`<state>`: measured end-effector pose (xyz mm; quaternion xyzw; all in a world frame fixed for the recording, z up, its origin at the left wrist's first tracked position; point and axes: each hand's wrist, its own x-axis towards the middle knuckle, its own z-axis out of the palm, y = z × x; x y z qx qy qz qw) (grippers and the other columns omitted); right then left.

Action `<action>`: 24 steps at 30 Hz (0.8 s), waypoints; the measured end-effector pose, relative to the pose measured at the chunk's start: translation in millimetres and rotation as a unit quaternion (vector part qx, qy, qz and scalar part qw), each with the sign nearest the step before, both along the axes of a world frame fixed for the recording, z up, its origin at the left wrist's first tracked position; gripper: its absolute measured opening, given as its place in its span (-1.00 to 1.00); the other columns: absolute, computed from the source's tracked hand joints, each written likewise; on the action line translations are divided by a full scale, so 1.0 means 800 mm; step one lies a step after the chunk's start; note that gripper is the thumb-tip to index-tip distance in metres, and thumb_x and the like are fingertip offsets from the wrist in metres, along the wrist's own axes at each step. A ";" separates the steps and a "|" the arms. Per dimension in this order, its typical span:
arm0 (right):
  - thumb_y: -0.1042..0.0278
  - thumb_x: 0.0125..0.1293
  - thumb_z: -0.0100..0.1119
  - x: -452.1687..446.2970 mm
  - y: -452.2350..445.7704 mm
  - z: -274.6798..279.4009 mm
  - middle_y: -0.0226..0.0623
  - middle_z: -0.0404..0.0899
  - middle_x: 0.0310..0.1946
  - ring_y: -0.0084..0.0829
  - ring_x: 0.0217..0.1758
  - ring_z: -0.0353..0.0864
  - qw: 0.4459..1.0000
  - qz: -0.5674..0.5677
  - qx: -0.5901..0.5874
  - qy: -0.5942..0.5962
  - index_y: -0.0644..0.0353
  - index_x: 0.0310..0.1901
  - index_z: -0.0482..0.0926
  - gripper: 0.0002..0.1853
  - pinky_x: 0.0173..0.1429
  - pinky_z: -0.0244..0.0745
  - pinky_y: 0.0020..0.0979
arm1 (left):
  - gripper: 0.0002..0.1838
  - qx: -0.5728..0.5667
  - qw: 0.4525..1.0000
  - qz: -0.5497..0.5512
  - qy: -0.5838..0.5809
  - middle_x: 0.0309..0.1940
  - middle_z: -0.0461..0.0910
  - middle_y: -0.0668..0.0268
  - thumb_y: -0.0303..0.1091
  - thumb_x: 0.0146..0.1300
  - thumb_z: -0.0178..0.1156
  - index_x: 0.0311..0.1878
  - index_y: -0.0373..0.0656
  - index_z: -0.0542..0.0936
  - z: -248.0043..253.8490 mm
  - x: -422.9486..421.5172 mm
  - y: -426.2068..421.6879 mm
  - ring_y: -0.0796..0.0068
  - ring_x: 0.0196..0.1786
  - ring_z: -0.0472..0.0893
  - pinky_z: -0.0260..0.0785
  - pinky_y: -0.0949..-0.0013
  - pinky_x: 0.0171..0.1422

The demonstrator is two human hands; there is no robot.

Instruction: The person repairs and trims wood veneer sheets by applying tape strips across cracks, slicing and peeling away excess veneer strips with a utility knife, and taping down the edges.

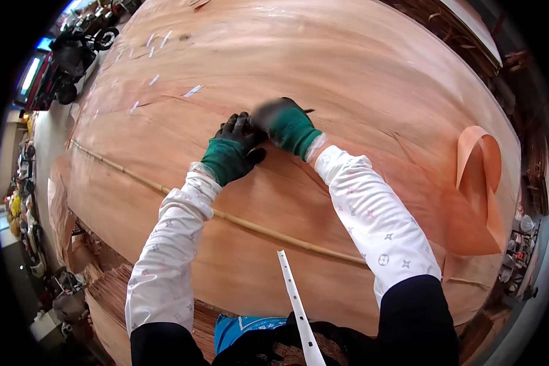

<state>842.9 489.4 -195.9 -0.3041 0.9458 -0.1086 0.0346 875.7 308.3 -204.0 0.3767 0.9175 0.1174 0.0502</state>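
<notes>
A wide, thin sheet of wood veneer (348, 79) spreads beneath both hands. My left hand (233, 149), in a green glove with black-coated fingers, rests on the veneer with fingers stretched forward and thumb apart. Right beside it, my right hand (290, 127), in a matching glove, is closed, its fingers partly blurred. A thin dark tip (310, 110) pokes out past that hand; what it belongs to is hidden. Under my forearms a long bamboo stick (262, 229) lies across the sheet. Several short pieces of whitish tape (193, 91) are stuck along cracks at the upper left.
A curled veneer strip (479, 189) stands up at the right. A white strip with holes (296, 299) hangs before my chest, near a blue bag (244, 329). Stacked veneer (125, 299) shows at lower left. Motorbikes (73, 58) are parked beyond the left edge.
</notes>
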 end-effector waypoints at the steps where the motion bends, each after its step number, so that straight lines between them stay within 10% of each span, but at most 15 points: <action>1: 0.36 0.14 0.16 0.000 -0.002 0.001 -0.17 0.60 -0.48 -0.12 -0.34 0.63 1.000 0.014 -0.010 0.013 0.06 -0.35 0.65 -0.91 -0.26 0.54 -0.24 | -0.53 -0.001 1.000 0.002 0.004 0.26 0.35 -0.17 -0.11 0.16 0.28 0.17 0.18 0.53 -0.002 -0.001 -0.001 -0.22 0.33 0.31 0.29 -0.02 0.34; 12: 0.38 0.06 0.20 0.125 0.149 -0.031 -0.43 0.64 -0.46 -0.36 -0.36 0.66 0.978 -0.136 0.021 0.158 -0.06 -0.50 0.61 -0.94 -0.33 0.48 -0.28 | -0.43 -0.016 0.999 0.039 -0.013 0.38 0.21 -0.14 -0.06 0.16 0.28 0.29 0.36 0.46 0.002 0.006 0.005 -0.25 0.41 0.22 0.17 -0.11 0.41; 20: 0.44 0.08 0.17 0.201 0.191 0.031 -0.27 0.61 -0.09 -0.23 -0.08 0.62 0.941 -0.279 0.167 -0.098 0.00 -0.14 0.62 -0.73 -0.13 0.54 -0.22 | -0.39 -0.065 0.997 0.034 -0.036 0.40 0.18 -0.14 -0.03 0.17 0.27 0.33 0.42 0.39 0.011 0.003 0.007 -0.24 0.43 0.17 0.19 -0.08 0.42; 24: 0.49 0.13 0.21 0.201 0.197 0.065 -0.16 0.62 -0.08 -0.21 -0.07 0.63 0.943 -0.327 -0.038 -0.055 0.11 -0.05 0.61 -0.70 -0.08 0.55 -0.31 | -0.40 -0.075 0.995 0.042 -0.053 0.38 0.21 -0.15 0.00 0.17 0.25 0.33 0.37 0.40 0.021 0.002 0.011 -0.19 0.44 0.17 0.15 -0.05 0.45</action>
